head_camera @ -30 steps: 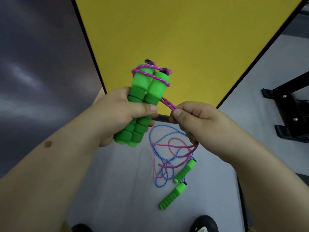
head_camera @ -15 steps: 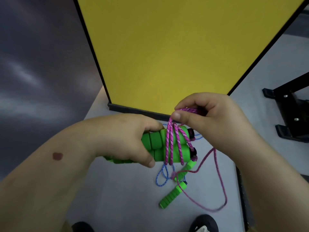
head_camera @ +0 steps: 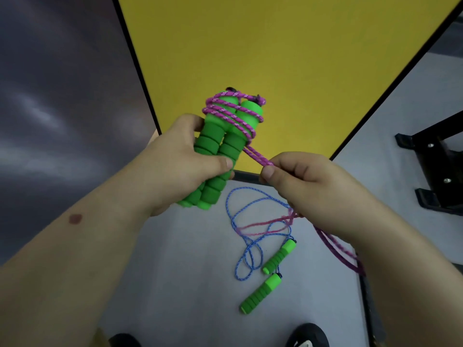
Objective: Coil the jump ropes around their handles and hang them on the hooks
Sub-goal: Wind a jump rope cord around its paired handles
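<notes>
Your left hand [head_camera: 175, 164] grips the pair of green handles [head_camera: 220, 149] side by side, upright, fingers wrapped round the lower ribbed part. That leaves the smooth top ends bare, which is where the pink rope [head_camera: 233, 113] is coiling; several turns sit there already, slightly slanted, bunched near the black end caps.

Your right hand [head_camera: 308, 186] pinches the doubled pink strands between thumb and fingers just beside the handles, line taut from the last turn. A short lead like that likely keeps tension on, so the turns should bed tight instead of slipping off the smooth foam. The rest of the pink rope trails under your right wrist and down toward the floor [head_camera: 175, 246]; part of it is motion-blurred, so I can't tell how much is left.

Materials: handles look like soft foam, ribbed grip sections, rounded ends. Rope is thin braided cord with pale flecks, limp.

Second set is uncoiled on the floor: blue rope [head_camera: 246, 256] in loose loops, its two green handles [head_camera: 270, 271] lying close together, one nearly end to end with the other. The pink slack crosses over the blue loops, so there's some snag risk as you pull in.

No hooks in view. Yellow panel [head_camera: 275, 51] ahead, black frame [head_camera: 441, 166] at right.
</notes>
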A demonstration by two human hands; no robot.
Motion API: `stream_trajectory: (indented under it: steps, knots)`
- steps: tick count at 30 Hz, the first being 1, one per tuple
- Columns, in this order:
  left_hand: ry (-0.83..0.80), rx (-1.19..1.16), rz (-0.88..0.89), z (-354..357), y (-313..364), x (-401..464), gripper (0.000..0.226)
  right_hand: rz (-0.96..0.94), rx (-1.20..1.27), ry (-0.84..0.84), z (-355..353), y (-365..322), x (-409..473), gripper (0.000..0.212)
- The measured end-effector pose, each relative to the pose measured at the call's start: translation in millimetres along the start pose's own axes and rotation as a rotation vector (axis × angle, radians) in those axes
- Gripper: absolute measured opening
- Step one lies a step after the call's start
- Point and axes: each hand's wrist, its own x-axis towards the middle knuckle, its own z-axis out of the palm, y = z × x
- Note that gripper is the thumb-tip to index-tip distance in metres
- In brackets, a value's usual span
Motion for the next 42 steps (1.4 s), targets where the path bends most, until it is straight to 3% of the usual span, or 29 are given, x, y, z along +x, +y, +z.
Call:
stream_trajectory:
  steps: [4,9,12,16,18,21,25,27,29,32,36,38,42]
  knots:
    - [0.168,0.532,0.090,3,-3,0,0.046,-0.087,0.055,-0.041,-1,-7,-4,0.018]
    - [-0.052,0.709,0.084,8,-5,-2,0.048,-0.217,-0.084,0.125,0,-5,-2,0.016]
    - [-0.222,0.711,0.082,4,0,-4,0.051,-0.211,-0.037,0.235,-1,-3,-1,0.010]
    - [-0.405,0.710,0.000,-3,2,-5,0.064,-0.151,0.077,0.234,-2,-2,-1,0.005]
    - [-0.533,0.661,-0.023,-10,1,-3,0.070,-0.150,0.128,0.201,-2,-6,-3,0.006]
    - [-0.715,0.400,-0.007,-18,1,-4,0.064,-0.137,0.216,0.166,-3,-3,0,0.008]
    - [-0.774,0.050,0.053,-23,-4,-6,0.059,-0.111,0.399,0.026,-9,-1,1,0.010]
    - [-0.799,-0.158,0.066,-25,-1,-6,0.058,-0.110,0.434,-0.005,-8,-3,-3,0.028]
    - [-0.722,-0.323,0.083,-22,3,-6,0.057,-0.088,0.333,0.035,-5,-2,-2,0.032]
    - [-0.336,-0.341,0.076,-14,5,0,0.045,-0.028,0.237,-0.075,-2,-3,-2,0.018]
    - [0.113,0.037,0.079,-9,0,6,0.054,0.052,0.308,-0.169,-2,-3,-3,0.017]
    - [0.272,0.309,0.116,-9,-1,4,0.046,0.077,0.308,-0.177,-3,-4,-3,0.017]
    - [0.335,0.524,0.161,-7,-5,3,0.039,0.058,0.192,-0.106,-6,-8,-3,0.022]
